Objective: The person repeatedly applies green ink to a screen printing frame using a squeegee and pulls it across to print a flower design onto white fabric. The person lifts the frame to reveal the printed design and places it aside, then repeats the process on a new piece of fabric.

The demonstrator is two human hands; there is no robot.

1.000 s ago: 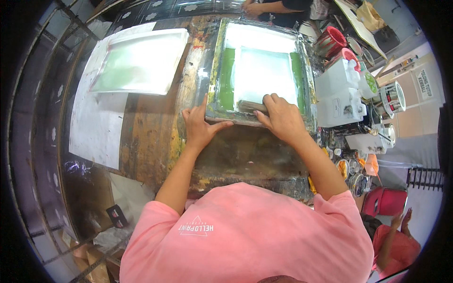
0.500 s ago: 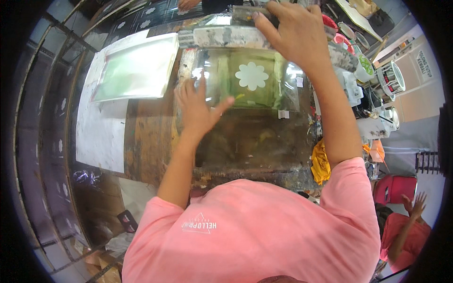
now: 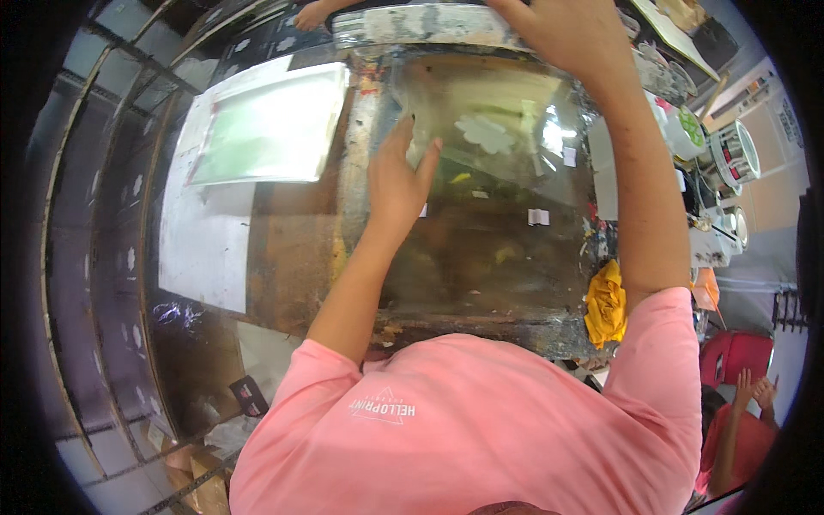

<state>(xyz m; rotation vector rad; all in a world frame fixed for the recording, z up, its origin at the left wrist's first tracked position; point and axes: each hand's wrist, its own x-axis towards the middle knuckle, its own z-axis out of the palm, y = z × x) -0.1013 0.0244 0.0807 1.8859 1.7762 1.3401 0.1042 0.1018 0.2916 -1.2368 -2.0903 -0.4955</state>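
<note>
One clear sheet [image 3: 489, 96] with one flower [image 3: 486, 135] is in the left hand [image 3: 398, 176], the right hand's [image 3: 573, 31] grip unclear.

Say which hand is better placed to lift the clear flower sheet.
Probably the left hand: it is by the left edge of the clear sheet, while the right hand is up by the stained frame.

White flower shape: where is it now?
In the head view, the white flower shape lies upper centre on the clear sheet, right of the left hand.

Right arm [image 3: 650, 180] outstretched, left hand [image 3: 398, 178] nearer
</note>
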